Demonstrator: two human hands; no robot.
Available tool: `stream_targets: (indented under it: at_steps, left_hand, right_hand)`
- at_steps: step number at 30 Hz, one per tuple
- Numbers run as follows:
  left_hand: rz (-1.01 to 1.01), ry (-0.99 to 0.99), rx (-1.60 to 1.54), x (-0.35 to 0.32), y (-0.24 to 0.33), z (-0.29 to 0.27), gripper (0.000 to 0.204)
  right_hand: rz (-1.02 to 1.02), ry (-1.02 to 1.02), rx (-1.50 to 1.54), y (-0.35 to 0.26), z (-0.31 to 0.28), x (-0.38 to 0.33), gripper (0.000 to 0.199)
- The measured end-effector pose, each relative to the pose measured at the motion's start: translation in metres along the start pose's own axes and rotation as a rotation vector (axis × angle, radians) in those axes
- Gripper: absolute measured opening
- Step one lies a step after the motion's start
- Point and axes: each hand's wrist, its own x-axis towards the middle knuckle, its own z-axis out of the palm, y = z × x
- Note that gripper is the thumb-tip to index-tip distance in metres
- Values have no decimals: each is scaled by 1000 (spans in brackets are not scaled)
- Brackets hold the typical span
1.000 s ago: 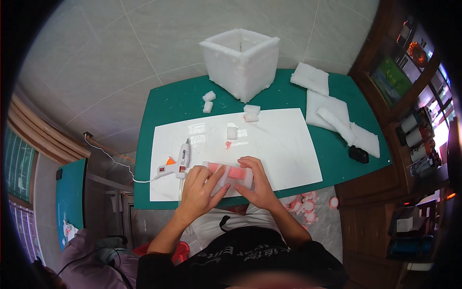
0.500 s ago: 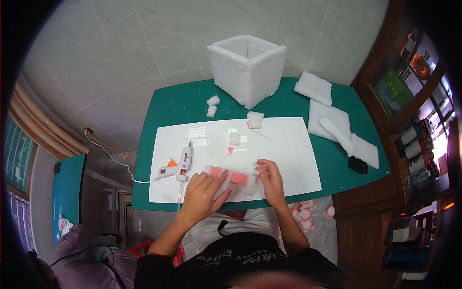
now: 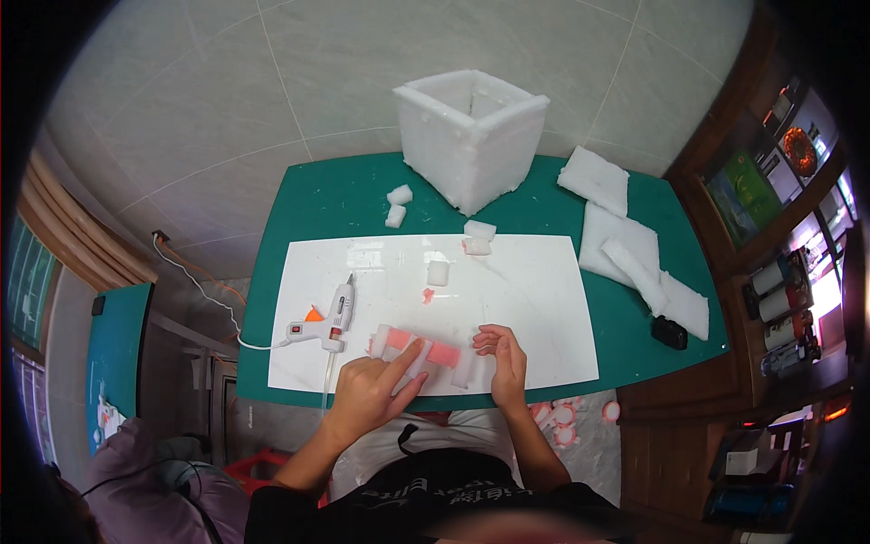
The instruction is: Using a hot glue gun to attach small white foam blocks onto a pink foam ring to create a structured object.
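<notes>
A small white foam piece with pink patches (image 3: 424,352) lies on the white sheet (image 3: 507,290) near the front edge of the green table (image 3: 344,195). My left hand (image 3: 373,390) rests on its left part, fingers spread across it. My right hand (image 3: 504,358) lies flat at its right end, fingers curled against the foam. A white glue gun (image 3: 328,319) with an orange trigger lies just left of my left hand, its cord running off the table.
A tall open white foam box (image 3: 471,131) stands at the table's back. Small foam bits (image 3: 397,205) (image 3: 478,238) (image 3: 439,272) lie around. Foam slabs (image 3: 634,249) and a small black object (image 3: 670,332) sit at the right. Pink-white pieces (image 3: 562,415) lie on the floor.
The foam piece has come down from being held at the table's edge to lying on the sheet. My right hand slid to its right end; the left stays on it.
</notes>
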Motion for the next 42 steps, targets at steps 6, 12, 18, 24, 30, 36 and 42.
stream_targets:
  at_steps: [6,12,18,24,30,36,42]
  left_hand:
    - [-33,8,-15,-1,0,2,51]
    - [-49,3,-29,0,-2,2,51]
    - [-62,13,-20,-1,-1,4,49]
    - [-59,36,-19,-1,-1,5,48]
    - [-56,50,-38,-1,2,5,48]
    - [-76,38,-55,-2,3,5,48]
    - [-91,46,-50,-6,4,8,47]
  right_hand:
    - [13,11,-6,-1,1,0,48]
    - [2,5,-38,-2,0,-1,47]
    - [0,0,-41,-1,0,-1,46]
    - [6,1,-35,-1,1,-1,46]
    - [72,-54,13,-6,-2,4,42]
    - [41,-140,-141,-32,-15,52,35]
    - [-345,-192,-625,-40,-10,138,49]
